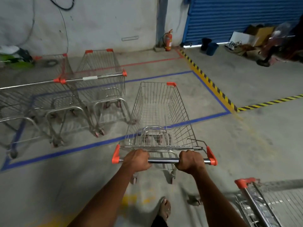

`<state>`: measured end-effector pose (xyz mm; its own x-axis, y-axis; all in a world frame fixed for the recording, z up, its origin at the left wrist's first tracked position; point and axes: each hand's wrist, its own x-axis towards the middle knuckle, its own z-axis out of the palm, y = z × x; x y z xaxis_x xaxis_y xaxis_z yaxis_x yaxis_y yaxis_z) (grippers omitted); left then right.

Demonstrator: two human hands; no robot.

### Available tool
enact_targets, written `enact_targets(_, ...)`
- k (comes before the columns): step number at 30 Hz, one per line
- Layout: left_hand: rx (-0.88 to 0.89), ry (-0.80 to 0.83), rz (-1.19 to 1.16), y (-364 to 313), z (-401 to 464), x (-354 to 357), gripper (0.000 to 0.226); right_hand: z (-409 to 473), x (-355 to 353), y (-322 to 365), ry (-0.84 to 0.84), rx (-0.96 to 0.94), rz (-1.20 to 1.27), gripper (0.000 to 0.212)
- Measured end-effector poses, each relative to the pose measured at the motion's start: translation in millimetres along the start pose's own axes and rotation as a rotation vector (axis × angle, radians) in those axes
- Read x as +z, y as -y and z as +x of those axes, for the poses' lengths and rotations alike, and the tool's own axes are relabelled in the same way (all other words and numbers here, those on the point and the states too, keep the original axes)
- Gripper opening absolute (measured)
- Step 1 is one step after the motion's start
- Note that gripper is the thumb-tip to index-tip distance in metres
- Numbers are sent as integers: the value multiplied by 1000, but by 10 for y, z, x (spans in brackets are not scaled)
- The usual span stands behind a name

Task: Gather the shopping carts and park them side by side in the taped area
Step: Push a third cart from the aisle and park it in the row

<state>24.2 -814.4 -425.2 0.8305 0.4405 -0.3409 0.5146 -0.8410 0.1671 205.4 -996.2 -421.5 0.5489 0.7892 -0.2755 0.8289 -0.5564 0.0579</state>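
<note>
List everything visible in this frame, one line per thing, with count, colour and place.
Wire shopping carts with orange corner caps: four, silver; two parked left, one pushed, one bottom right.
Blue floor tape outline: one, around the parked carts.
Red floor tape: one line, behind.
Yellow-black hazard tape: two strips, right.
Red fire extinguisher: one, at the wall.
Blue roller shutter: one, top right.
Dark buckets: two, below the shutter.
Cardboard boxes: several, brown and white, far right.
Left hand: grips the handle bar.
Right hand: grips the handle bar.

I see a grey concrete floor (246, 145) with a blue tape rectangle (82, 149) on it; two parked shopping carts (101, 82) stand inside, a third cart (160, 115) straddles its near line.
</note>
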Motion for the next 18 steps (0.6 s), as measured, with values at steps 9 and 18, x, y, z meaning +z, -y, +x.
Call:
enact_targets(9, -104, 17, -76, 216, 1568, -650, 41, 1821, -475, -560, 18, -80, 23, 41)
enact_targets(18, -106, -57, -96, 544, 3100, -1227, 40, 3596, -811, -968, -175, -108, -55, 46)
